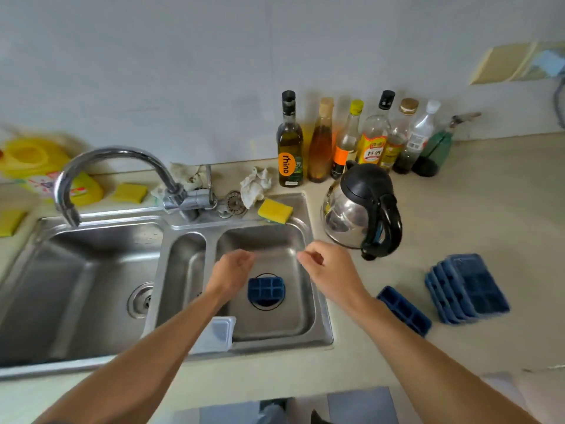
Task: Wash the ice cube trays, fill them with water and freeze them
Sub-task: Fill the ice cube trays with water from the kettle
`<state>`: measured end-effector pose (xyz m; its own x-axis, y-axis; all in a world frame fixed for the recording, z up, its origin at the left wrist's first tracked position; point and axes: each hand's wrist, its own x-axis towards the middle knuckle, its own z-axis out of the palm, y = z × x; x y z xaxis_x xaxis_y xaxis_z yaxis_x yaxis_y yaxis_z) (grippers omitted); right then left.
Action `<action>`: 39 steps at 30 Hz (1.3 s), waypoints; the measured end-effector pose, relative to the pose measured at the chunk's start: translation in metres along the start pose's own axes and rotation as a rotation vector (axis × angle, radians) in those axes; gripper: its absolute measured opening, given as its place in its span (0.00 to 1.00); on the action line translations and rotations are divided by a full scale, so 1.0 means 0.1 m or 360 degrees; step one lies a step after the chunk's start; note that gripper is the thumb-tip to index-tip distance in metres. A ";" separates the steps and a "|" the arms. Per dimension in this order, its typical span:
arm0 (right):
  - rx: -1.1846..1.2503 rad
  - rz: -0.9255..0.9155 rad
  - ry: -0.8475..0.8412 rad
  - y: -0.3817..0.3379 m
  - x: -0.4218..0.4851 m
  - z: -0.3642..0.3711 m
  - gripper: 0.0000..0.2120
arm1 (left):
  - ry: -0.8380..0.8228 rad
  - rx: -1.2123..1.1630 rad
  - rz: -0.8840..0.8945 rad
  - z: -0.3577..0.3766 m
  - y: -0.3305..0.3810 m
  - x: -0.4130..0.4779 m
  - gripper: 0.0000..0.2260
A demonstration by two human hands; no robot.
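Blue ice tray (265, 289) in basin (301, 313), below left hand (230, 270) and right hand (328, 266), fingers (305, 257) curled, grip unclear

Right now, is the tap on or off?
Off, it seems: no stream of water falls from the tap spout into the left basin below it.

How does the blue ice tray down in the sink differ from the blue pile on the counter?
The single dark blue ice cube tray lies alone in the steel sink's right basin; the stack of dark blue ice cube trays sits on the beige counter, several nested. Both are blue with gridded cells facing up.
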<state>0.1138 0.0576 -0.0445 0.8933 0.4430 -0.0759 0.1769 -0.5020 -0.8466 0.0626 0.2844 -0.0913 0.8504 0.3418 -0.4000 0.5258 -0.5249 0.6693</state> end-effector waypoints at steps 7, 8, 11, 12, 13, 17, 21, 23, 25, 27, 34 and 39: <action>-0.0214 0.0292 -0.0726 0.13 -0.17 1.23 0.10 | 0.0314 0.0128 -0.0442 -0.32 -1.11 -0.70 0.05; -0.0245 0.0313 -0.0787 0.14 -0.19 1.38 0.10 | 0.0288 0.0153 -0.0473 -0.32 -1.23 -0.76 0.06; -0.0306 0.0344 -0.0827 0.19 -0.22 1.74 0.12 | 0.0250 0.0206 -0.0523 -0.29 -1.47 -0.89 0.09; -0.0317 0.0375 -0.0835 0.21 -0.23 1.82 0.13 | 0.0268 0.0174 -0.0527 -0.28 -1.52 -0.91 0.09; -0.0330 0.0413 -0.0844 0.23 -0.23 1.89 0.15 | 0.0277 0.0147 -0.0530 -0.27 -1.57 -0.93 0.09; -0.0387 0.0467 -0.0862 0.25 -0.24 2.02 0.13 | 0.0299 0.0054 -0.0519 -0.25 -1.64 -0.99 0.09; -0.0244 0.0517 -0.0797 0.16 -0.22 2.05 0.13 | 0.0342 0.0105 -0.0475 -0.29 -1.61 -0.99 0.07; -0.0105 0.0584 -0.0749 0.11 -0.20 2.03 0.14 | 0.0402 0.0139 -0.0465 -0.35 -1.58 -0.97 0.06; 0.0052 0.0656 -0.0646 0.08 -0.18 1.98 0.15 | 0.0445 0.0105 -0.0485 -0.42 -1.53 -0.91 0.05; 0.0188 0.0724 -0.0544 0.07 -0.14 1.91 0.14 | 0.0440 0.0036 -0.0491 -0.48 -1.47 -0.81 0.04; 0.0316 0.0843 -0.0151 0.36 0.15 1.50 0.06 | 0.0090 -0.0056 -0.0250 -0.27 -1.00 -0.12 0.11; 0.0160 0.0982 -0.0034 0.84 0.34 1.40 0.05 | -0.0216 0.0044 -0.0223 0.16 -0.81 0.43 0.13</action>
<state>0.1018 0.1343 -0.1919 0.8099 0.1092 -0.5763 -0.4096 -0.5980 -0.6890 0.0563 0.3292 -0.1729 0.7624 0.3062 -0.5701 0.6382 -0.5013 0.5843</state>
